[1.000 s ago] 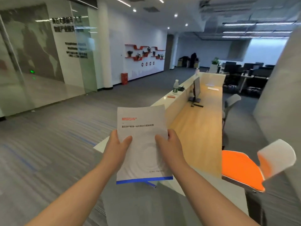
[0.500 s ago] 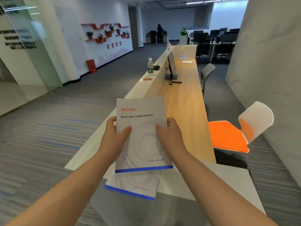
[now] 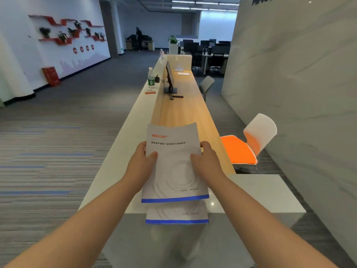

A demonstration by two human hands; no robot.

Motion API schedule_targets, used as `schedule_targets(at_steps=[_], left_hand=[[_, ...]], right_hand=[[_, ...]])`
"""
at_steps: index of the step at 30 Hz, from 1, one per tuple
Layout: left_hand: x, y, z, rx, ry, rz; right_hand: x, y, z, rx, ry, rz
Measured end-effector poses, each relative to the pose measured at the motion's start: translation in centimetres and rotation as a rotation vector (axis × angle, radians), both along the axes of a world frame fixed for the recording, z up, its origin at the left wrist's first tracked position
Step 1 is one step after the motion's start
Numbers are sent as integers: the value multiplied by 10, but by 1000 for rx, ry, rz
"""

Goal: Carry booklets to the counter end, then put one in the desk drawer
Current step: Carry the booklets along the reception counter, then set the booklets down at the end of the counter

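Observation:
I hold a grey booklet (image 3: 173, 163) with red lettering and a blue bottom stripe above the near end of the white counter (image 3: 123, 147). My left hand (image 3: 142, 167) grips its left edge and my right hand (image 3: 207, 163) grips its right edge, thumbs on the cover. A second booklet (image 3: 176, 214) of the same kind shows just below it, over the counter's end; whether it lies there or is held I cannot tell. The wooden desk (image 3: 181, 113) runs behind the counter. No drawer is in view.
On the counter stand a green-labelled bottle (image 3: 151, 78) and a red card (image 3: 150, 92). A monitor (image 3: 170, 78) sits on the desk. An orange-and-white chair (image 3: 249, 144) is at the right, by a marble wall (image 3: 299, 93). A person (image 3: 138, 38) stands far back.
The view has swung right and down along the counter. The second booklet has slid out lower beneath the top one and now sits straight over the counter end.

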State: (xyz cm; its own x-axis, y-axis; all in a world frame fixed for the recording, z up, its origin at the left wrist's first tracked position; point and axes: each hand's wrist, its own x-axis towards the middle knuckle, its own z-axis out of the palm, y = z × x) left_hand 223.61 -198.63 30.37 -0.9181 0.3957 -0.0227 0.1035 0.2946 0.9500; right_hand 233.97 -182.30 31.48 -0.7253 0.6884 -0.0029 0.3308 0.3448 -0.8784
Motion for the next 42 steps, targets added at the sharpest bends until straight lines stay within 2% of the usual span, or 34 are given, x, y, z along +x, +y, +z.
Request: schedule_targets(at_steps=[6,13,21,29,42], left_hand=[[-4,-14,-28,-82,-23,-92],[-13,6,-50,-205,32,-126],[-27,1,-78,-407,87,-106],[-22,5,-83,-576,131,-100],[-19,8,-89,-616,169,-129]], right_hand=[[9,-24,-27,67,-44,-86],[6,-5,-53,65,-56,-127],[-11,6,-91,173,-251,-31],[-9,3,-101,322,-373,-49],[8,2,-97,340,-417,-54]])
